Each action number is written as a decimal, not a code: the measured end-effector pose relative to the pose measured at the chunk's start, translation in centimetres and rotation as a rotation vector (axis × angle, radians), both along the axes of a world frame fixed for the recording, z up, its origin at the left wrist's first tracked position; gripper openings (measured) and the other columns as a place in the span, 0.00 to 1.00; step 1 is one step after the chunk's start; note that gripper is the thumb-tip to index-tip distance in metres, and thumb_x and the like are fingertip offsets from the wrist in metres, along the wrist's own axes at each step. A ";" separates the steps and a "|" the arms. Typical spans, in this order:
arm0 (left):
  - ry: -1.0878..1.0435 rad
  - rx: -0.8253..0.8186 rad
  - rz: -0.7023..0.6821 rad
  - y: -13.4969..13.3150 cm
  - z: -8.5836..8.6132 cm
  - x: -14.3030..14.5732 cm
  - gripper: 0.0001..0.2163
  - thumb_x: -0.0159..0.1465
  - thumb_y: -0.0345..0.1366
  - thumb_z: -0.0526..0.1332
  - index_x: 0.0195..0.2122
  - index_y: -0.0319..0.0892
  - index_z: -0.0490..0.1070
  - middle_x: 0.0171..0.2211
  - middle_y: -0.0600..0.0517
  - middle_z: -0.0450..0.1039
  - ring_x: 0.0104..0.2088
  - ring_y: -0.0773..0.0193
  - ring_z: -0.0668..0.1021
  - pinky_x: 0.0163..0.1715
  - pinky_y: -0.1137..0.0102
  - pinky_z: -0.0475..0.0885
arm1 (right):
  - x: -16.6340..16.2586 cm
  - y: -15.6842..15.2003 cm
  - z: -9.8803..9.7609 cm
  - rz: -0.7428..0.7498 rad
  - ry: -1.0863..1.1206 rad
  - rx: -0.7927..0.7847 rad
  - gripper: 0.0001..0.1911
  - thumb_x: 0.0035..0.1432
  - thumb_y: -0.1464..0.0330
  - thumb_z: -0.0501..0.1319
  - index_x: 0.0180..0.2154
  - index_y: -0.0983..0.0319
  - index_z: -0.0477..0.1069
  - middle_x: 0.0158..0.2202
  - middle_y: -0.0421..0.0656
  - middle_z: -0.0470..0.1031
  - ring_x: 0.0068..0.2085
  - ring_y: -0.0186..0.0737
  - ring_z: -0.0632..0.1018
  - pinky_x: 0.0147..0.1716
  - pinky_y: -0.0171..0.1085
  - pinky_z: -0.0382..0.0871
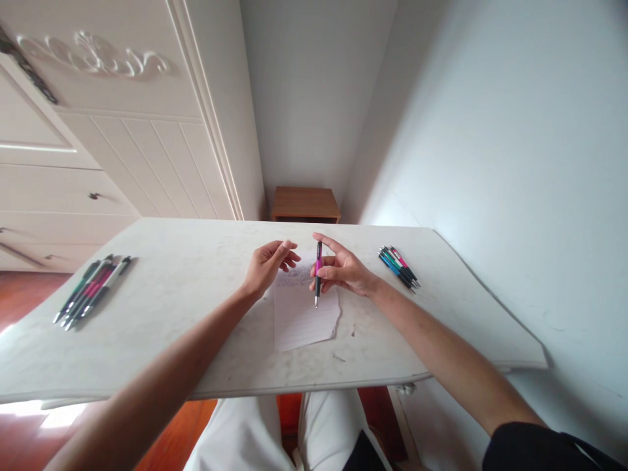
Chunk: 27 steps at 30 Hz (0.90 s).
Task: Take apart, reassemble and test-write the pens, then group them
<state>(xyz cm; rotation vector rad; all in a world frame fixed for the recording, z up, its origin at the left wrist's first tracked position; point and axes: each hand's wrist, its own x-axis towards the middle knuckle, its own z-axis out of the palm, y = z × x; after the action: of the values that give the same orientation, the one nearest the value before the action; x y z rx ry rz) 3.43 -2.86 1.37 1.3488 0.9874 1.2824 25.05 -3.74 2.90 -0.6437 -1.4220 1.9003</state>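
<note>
A purple-and-black ballpoint pen [318, 275] is gripped in my right hand [342, 269], between thumb and fingers, with the index finger stretched out past it. Its silver tip points down toward me, over the paper. My left hand [271, 265] is beside the paper's upper left part, fingers loosely bent and apart, with nothing in it. Between and below both hands lies a torn sheet of lined paper [304, 324], its upper part covered with dark scribbles that the hands partly hide.
Several pens [93, 291] lie side by side at the left of the white table [196, 261]. Another group of pens [400, 267] rests at the right. A wall [490, 196] borders the right side, a white cabinet [147, 157] the far left. Behind stands a small wooden stand [305, 201].
</note>
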 end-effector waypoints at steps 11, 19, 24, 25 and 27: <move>0.074 0.037 0.133 1.3 -0.8 -1.1 0.22 0.60 0.54 0.62 0.33 0.36 0.76 0.26 0.48 0.77 0.23 0.68 0.74 0.23 0.73 0.67 | -0.3 0.4 -0.8 -0.225 0.059 0.096 0.49 0.51 0.68 0.72 0.67 0.55 0.47 0.35 0.41 0.82 0.36 0.42 0.83 0.36 0.41 0.79; 0.237 0.078 0.164 1.8 -1.0 -1.8 0.21 0.62 0.53 0.58 0.32 0.37 0.75 0.26 0.47 0.77 0.24 0.65 0.75 0.24 0.72 0.68 | 0.0 0.7 -1.4 -0.181 0.048 0.106 0.58 0.52 0.68 0.71 0.70 0.50 0.33 0.36 0.39 0.81 0.36 0.41 0.83 0.36 0.40 0.78; 0.542 0.195 0.221 2.5 -1.6 -2.7 0.16 0.62 0.46 0.58 0.40 0.39 0.76 0.35 0.47 0.79 0.33 0.61 0.78 0.32 0.69 0.72 | 0.0 0.8 -1.5 -0.218 0.040 0.107 0.58 0.52 0.68 0.71 0.70 0.48 0.34 0.36 0.38 0.80 0.35 0.40 0.83 0.34 0.39 0.78; 0.595 0.231 0.229 2.6 -1.7 -2.9 0.16 0.63 0.45 0.57 0.44 0.40 0.76 0.38 0.47 0.79 0.34 0.61 0.78 0.33 0.68 0.72 | -0.1 0.8 -1.5 -0.227 0.039 0.106 0.57 0.52 0.67 0.71 0.70 0.48 0.35 0.35 0.38 0.80 0.35 0.40 0.82 0.34 0.39 0.78; 0.691 0.301 0.221 2.8 -1.8 -3.4 0.18 0.63 0.43 0.56 0.49 0.40 0.75 0.43 0.46 0.78 0.37 0.59 0.78 0.36 0.66 0.74 | -0.1 0.8 -1.5 -0.241 0.044 0.105 0.55 0.51 0.67 0.71 0.70 0.49 0.38 0.35 0.38 0.80 0.35 0.40 0.82 0.35 0.39 0.78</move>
<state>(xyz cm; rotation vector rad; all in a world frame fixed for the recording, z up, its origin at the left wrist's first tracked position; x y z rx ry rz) -0.01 -0.07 -0.43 2.0360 1.4830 1.1699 24.98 -2.89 1.39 -0.6851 -1.3415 1.6330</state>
